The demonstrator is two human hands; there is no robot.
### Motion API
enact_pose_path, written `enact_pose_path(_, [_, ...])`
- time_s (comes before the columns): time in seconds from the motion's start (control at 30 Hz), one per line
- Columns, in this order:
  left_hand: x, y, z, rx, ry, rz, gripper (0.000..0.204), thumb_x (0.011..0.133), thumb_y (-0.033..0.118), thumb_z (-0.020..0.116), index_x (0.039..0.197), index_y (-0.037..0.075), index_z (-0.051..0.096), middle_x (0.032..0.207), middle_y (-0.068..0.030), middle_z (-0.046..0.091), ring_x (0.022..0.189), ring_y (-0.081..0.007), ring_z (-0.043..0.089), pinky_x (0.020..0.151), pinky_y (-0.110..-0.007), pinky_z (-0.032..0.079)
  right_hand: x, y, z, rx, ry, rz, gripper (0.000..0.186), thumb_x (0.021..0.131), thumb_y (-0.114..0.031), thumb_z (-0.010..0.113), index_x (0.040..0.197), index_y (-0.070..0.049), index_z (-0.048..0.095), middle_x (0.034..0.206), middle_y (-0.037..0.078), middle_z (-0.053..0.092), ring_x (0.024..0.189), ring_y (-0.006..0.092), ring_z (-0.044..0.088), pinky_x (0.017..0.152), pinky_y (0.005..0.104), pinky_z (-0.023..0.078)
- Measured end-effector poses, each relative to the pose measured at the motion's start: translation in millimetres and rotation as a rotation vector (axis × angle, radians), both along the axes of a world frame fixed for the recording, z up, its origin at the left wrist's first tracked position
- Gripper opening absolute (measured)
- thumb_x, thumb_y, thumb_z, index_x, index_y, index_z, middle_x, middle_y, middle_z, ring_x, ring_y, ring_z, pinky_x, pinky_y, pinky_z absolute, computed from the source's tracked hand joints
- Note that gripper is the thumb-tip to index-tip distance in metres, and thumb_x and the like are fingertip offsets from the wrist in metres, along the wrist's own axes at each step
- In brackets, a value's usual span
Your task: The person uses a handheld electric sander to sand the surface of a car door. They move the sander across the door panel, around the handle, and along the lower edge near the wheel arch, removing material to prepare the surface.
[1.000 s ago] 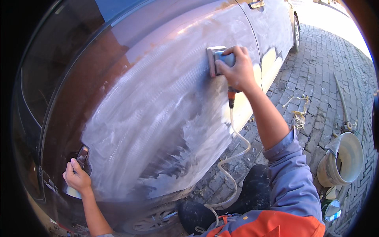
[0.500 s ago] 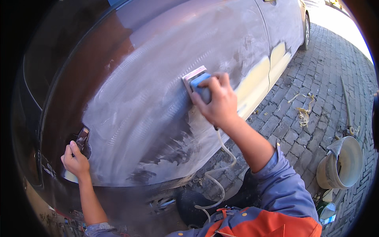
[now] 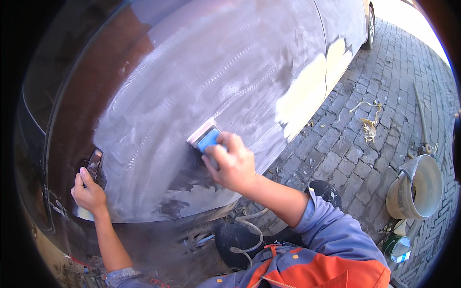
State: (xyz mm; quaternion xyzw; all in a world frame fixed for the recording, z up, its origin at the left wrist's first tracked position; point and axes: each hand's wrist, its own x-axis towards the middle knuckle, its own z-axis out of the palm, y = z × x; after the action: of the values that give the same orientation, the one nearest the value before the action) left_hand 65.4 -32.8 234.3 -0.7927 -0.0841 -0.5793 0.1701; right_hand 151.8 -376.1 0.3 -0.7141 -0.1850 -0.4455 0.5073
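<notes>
My right hand (image 3: 234, 163) is wrapped round a blue-topped air sander (image 3: 207, 139), whose flat rectangular pad lies against the car door (image 3: 177, 105). Grey, dusty sanded filler or primer covers most of that door, with brown paint along its left side and a dark bare patch below the sander. A pale hose (image 3: 249, 230) trails from under my right forearm. At the far left, my left hand (image 3: 89, 192) is closed on the dark door handle (image 3: 95, 165); its fingertips are partly hidden.
Yellowish filler (image 3: 307, 91) marks the lower panel by the door seam. On the grey brick paving (image 3: 355, 158) stand a dirty bucket (image 3: 401, 197) with a cloth on its rim and an open green can (image 3: 397, 247). Crumpled tape (image 3: 370, 126) and a long rod (image 3: 420, 113) lie beyond.
My right hand and the sander have slid down and to the left over the door, closer to me. My left hand stays at the handle.
</notes>
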Motion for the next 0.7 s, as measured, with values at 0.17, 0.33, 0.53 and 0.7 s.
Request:
enact_pose_path(0.17, [-1.8, 8.0, 0.7, -0.017, 0.048, -0.03, 0.042, 0.108, 0.043, 0.059, 0.087, 0.011, 0.076, 0.082, -0.0145, 0.072, 0.078, -0.0379, 0.061, 0.075, -0.049, 0.048, -3.9, 5.9, -36.8, -0.1, -0.102, -0.015, 0.029, 0.075, -0.017, 0.09, 0.098, -0.017, 0.073, 0.11, 0.008, 0.063, 0.088, 0.0261, 0.066, 0.067, 0.036, 0.058])
enact_pose_path(0.33, [-1.1, 5.6, 1.5, -0.106, 0.033, -0.003, 0.046, 0.108, 0.046, 0.058, 0.085, 0.009, 0.074, 0.079, -0.0151, 0.071, 0.076, -0.0392, 0.061, 0.073, -0.051, 0.047, 57.3, -67.3, -58.7, 0.164, 0.169, -0.213, 0.033, 0.081, -0.023, 0.089, 0.106, -0.012, 0.07, 0.121, 0.015, 0.063, 0.098, 0.0378, 0.071, 0.078, 0.0464, 0.06])
enact_pose_path(0.53, [1.7, -11.2, 5.1, -0.045, -0.001, -0.095, 0.051, 0.107, 0.045, 0.059, 0.079, 0.004, 0.07, 0.066, -0.0156, 0.064, 0.058, -0.0374, 0.058, 0.059, -0.05, 0.042, 44.0, -42.0, -74.5, 0.255, 0.19, -0.213, 0.036, 0.081, -0.018, 0.089, 0.108, -0.006, 0.068, 0.12, 0.02, 0.059, 0.105, 0.0386, 0.066, 0.089, 0.0471, 0.056])
enact_pose_path(0.7, [2.5, -17.7, 2.3, -0.035, 0.01, -0.205, 0.05, 0.109, 0.04, 0.059, 0.077, 0.003, 0.066, 0.06, -0.0126, 0.057, 0.051, -0.027, 0.052, 0.054, -0.044, 0.036, -33.7, 56.9, -52.7, 0.143, 0.059, -0.067, 0.032, 0.074, -0.016, 0.089, 0.099, -0.018, 0.07, 0.11, 0.009, 0.065, 0.09, 0.0292, 0.067, 0.063, 0.0396, 0.059])
